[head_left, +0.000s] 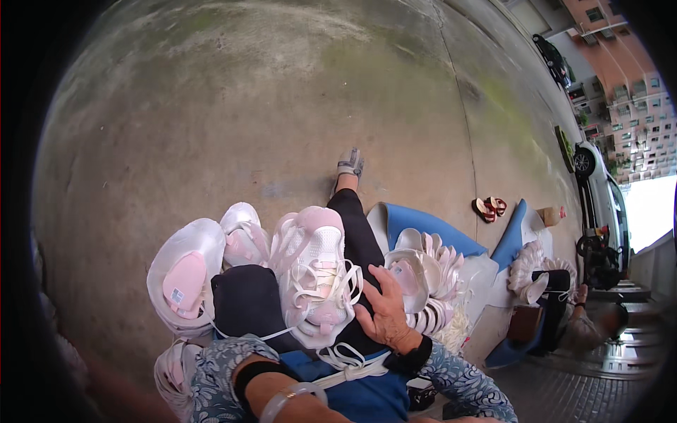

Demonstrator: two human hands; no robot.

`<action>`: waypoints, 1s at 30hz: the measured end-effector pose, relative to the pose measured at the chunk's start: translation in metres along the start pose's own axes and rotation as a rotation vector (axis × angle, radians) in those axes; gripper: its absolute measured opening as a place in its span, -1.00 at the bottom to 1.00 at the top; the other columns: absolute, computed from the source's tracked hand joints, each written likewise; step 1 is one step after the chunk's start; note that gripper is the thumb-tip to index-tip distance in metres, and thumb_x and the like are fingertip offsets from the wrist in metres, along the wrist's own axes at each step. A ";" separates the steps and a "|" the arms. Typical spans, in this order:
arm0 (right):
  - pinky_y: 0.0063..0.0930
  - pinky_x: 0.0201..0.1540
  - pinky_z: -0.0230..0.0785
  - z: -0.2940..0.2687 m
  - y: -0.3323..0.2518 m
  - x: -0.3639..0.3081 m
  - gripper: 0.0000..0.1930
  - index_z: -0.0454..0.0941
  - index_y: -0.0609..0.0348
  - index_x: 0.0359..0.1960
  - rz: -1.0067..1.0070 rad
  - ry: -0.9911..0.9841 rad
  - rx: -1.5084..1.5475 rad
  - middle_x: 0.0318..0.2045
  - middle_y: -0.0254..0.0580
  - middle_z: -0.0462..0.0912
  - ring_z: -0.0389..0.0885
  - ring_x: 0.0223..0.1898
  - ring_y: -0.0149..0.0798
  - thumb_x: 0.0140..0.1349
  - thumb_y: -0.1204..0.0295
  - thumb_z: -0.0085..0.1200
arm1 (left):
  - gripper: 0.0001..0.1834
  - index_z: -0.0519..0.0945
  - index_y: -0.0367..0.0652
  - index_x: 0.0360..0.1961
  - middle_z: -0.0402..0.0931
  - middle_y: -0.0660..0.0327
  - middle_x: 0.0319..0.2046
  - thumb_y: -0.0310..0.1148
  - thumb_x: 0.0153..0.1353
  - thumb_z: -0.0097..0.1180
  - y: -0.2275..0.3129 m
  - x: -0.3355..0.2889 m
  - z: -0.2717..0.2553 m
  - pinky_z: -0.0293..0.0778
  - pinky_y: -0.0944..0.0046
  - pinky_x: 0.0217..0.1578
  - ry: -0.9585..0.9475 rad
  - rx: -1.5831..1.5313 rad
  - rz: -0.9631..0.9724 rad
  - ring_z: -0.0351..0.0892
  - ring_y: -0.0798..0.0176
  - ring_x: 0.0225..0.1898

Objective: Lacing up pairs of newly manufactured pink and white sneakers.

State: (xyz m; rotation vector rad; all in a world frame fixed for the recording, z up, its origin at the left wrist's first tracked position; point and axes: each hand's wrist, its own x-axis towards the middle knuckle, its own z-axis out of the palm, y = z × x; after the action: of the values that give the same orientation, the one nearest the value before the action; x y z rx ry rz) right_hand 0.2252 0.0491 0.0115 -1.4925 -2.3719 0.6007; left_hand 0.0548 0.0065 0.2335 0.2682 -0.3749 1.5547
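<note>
A pink and white sneaker (317, 275) lies on my lap, with white laces partly threaded and loose loops at its right side. My right hand (389, 314) has its fingers apart beside the shoe, over my dark-trousered thigh, and holds nothing visible. My left forearm crosses the lower edge with a black band and a pale bracelet (293, 400); the left hand itself is out of view. A bundle of white laces (349, 363) rests on the blue cloth (374, 402) at my waist. One long lace runs left across my dark knee.
Left of my knee are other pale pink sneakers (185, 278). Stacked shoes (430, 275) sit right, by a blue sheet (430, 229). Sandals (489, 209) lie on the concrete. Another person (589, 321) sits far right near more shoes (532, 271); a white car (603, 190) stands beyond.
</note>
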 end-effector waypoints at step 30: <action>0.02 0.24 0.07 0.001 -0.006 0.007 -0.48 0.48 0.08 0.10 -0.029 -0.033 0.064 0.18 0.10 0.31 0.24 0.23 0.24 0.01 0.34 0.16 | -0.60 0.43 -0.81 -0.35 0.48 -0.22 -0.54 -0.45 0.22 0.12 0.025 0.035 -0.010 0.39 0.16 -0.69 0.292 -0.261 -0.077 0.46 0.07 -0.68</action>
State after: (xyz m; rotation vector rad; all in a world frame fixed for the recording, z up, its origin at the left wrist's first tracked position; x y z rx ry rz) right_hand 0.2168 0.0529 0.0138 -1.4297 -2.3712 0.6917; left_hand 0.0293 0.0425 0.2369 -0.1454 -0.3285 1.4257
